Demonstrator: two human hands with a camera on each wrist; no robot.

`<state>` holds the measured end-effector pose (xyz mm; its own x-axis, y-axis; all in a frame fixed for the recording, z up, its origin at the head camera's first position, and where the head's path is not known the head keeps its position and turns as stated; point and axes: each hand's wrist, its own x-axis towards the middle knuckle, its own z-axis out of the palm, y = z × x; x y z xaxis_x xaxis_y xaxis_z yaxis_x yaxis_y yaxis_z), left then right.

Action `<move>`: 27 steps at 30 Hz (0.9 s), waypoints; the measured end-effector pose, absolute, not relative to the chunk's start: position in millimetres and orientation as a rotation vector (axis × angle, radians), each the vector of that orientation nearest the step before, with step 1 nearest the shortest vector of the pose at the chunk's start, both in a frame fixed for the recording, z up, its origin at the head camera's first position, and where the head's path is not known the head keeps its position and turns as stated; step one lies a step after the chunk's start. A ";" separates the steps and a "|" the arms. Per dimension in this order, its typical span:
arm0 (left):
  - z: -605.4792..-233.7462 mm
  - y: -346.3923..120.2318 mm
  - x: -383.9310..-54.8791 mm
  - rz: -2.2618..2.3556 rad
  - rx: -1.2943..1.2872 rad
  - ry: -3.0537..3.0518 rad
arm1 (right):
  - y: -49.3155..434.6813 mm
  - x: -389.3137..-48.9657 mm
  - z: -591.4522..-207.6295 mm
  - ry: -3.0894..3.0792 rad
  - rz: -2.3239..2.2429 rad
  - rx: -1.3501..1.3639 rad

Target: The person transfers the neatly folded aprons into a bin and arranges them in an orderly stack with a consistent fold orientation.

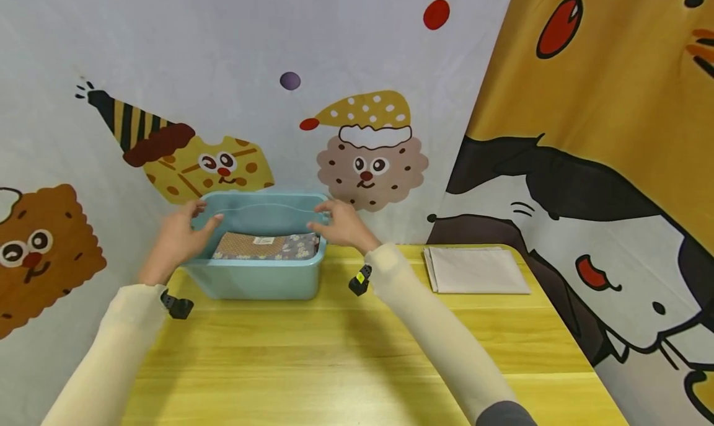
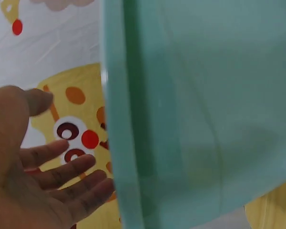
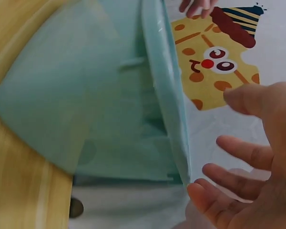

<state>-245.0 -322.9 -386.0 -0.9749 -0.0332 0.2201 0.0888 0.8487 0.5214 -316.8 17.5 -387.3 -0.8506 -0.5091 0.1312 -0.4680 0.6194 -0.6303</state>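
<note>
A light blue plastic bin (image 1: 256, 281) stands at the back left of the wooden table. Inside it lies folded cloth (image 1: 301, 246), part brown and part grey with a flower print, with a small white label. My left hand (image 1: 180, 237) is over the bin's left end, thumb and fingers spread apart. At the right end, my right hand (image 1: 347, 224) has its fingers loosely bent close to the rim. Both wrist views show relaxed, parted fingers beside the bin's rim, with nothing in the left hand (image 2: 52, 191) or the right hand (image 3: 252, 186).
Folded pale cloth (image 1: 476, 270) lies flat at the table's back right. The wooden tabletop (image 1: 312, 364) stretches in front of the bin. Behind the table hangs a white curtain (image 1: 223, 35) with cartoon prints, and an orange printed part (image 1: 630, 97) covers the right side.
</note>
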 end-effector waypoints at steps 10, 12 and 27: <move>-400.0 -302.7 -233.4 -0.771 -0.277 -2.813 | 35.5 -305.5 -394.9 2.875 -0.852 -0.975; -403.4 -297.4 -231.2 -0.766 -0.314 -2.795 | 40.3 -304.0 -397.5 2.895 -0.829 -1.003; -422.1 -256.2 -226.5 -0.600 -0.501 -2.715 | 75.3 -296.4 -409.6 3.077 -0.630 -0.983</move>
<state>-226.5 -256.2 -422.1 -0.8892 0.2663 0.3721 0.3982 0.8509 0.3426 -296.4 75.3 -409.6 -0.8115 -0.5267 0.2530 -0.5838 0.7499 -0.3113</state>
